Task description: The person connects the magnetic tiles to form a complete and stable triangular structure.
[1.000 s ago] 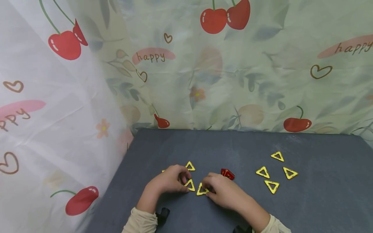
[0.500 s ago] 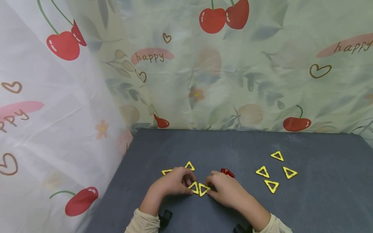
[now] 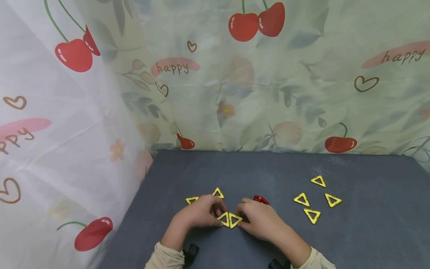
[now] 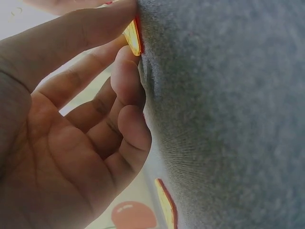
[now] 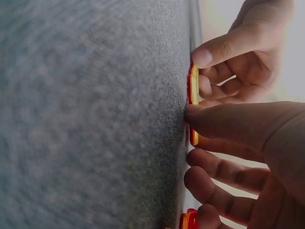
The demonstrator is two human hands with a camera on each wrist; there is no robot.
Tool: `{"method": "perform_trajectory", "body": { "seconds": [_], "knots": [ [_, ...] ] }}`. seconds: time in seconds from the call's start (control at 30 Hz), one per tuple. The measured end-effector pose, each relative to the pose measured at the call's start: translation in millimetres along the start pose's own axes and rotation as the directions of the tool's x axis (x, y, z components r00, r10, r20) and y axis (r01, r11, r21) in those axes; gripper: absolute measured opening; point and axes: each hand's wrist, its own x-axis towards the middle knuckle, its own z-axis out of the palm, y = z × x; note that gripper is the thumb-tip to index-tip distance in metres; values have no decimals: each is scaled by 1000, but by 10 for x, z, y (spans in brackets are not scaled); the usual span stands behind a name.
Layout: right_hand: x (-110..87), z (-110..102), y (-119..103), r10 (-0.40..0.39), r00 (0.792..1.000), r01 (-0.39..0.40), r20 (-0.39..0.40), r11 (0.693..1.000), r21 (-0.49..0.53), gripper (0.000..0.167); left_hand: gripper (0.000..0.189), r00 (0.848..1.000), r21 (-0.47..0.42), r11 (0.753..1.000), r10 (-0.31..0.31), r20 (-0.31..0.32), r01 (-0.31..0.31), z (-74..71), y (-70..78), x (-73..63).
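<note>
We count eight yellow triangles [image 3: 312, 210] on one bench [image 3: 265, 172], four at left and four at right, plus one red shape [image 3: 261, 200]; whether single or stacked, we cannot tell.

On table [image 3: 376, 224] | triangle pair [image 3: 229, 220] between fingers [image 3: 218, 201] | two triangles [image 3: 220, 192] behind, left | four triangles [image 3: 312, 211] right

The right hand [image 3: 258, 219] is hiding part of the red piece [image 3: 261, 199], the left hand [image 3: 201, 212] a yellow triangle's [image 3: 227, 219] corner, the head view's lower edge is cutting off the sleeves [image 3: 164, 257], and both wrist views are blurring the tabletop [image 5: 95, 114].
</note>
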Motion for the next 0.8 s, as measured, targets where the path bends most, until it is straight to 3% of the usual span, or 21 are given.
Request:
{"method": "perform_trajectory", "body": {
  "seconds": [0.5,0.67,0.8],
  "knots": [
    [-10,-53,-46,-79,994,79,-77,997,-10,14,34,1000,8,1000,-5,-17,5,-11,-13,6],
    [3,-51,-48,-86,992,85,-93,996,-15,14,35,996,29,999,-22,-87,25,-113,-51,-38],
    [4,-53,-45,-86,992,84,-94,996,-22,14,33,984,51,997,-53,-173,62,-255,-134,-110]
  ]
}}
